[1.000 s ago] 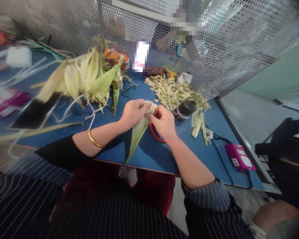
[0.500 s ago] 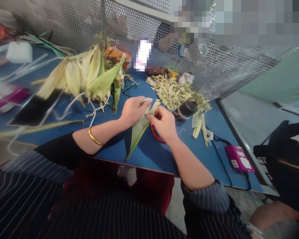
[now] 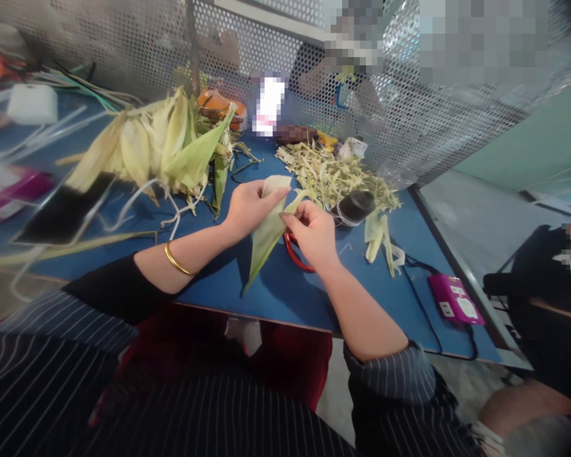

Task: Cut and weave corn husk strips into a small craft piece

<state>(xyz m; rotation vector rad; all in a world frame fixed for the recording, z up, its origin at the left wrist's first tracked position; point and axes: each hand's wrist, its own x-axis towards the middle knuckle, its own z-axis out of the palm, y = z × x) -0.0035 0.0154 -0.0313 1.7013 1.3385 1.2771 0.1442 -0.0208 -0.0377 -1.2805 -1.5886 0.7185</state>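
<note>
A pale green corn husk (image 3: pixel 266 238) hangs over the blue table, its pointed end towards me. My left hand (image 3: pixel 250 206) is closed on its upper part, thumb across the front. Beside it, my right hand (image 3: pixel 314 231) pinches a narrow strip (image 3: pixel 295 202) at the husk's right edge. Red-handled scissors (image 3: pixel 295 257) lie under my right hand, their blades hidden. Past that hand sits a dark spool of thread (image 3: pixel 354 206). Behind it spreads a heap of shredded husk (image 3: pixel 328 168). A bunch of whole corn husks (image 3: pixel 162 149) lies to the left.
A perforated metal screen (image 3: pixel 266 44) closes off the back. A lit phone (image 3: pixel 269 105) stands before it, near an orange packet (image 3: pixel 221 108). At right are husk scraps (image 3: pixel 378 238) and a purple box (image 3: pixel 455 298) with a black cord. Another person (image 3: pixel 542 298) sits beyond the table's right edge.
The left hand has shifted slightly left, and more of the husk's upper part shows. The strip in the right hand now stands further from the left hand. The view has shifted a little.
</note>
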